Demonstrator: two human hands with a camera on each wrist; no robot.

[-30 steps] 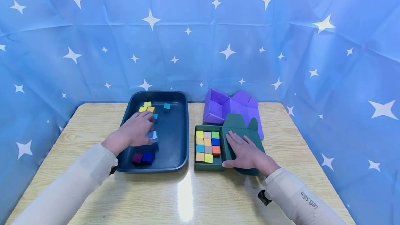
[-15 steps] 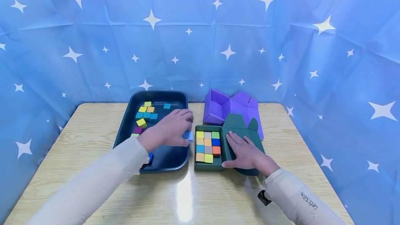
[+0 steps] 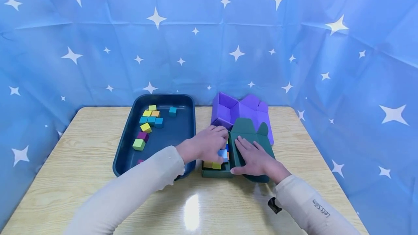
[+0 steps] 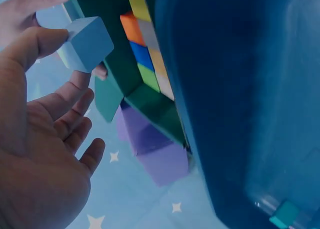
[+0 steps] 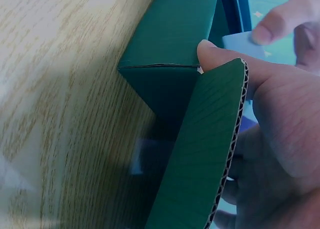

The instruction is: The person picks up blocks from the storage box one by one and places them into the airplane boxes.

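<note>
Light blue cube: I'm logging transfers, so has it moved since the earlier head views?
Yes: the cube moved right, from the navy tray to over the green box.

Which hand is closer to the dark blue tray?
Left. The left hand pinches a light blue cube over the green box, beside the dark blue tray; the right hand rests farther off, on the box's open lid.

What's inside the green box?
The green box holds an orange block, a blue block, a green block and more. The left hand, pinching a light blue block, hides part of the inside from above; the tray hides part in the left wrist view.
</note>
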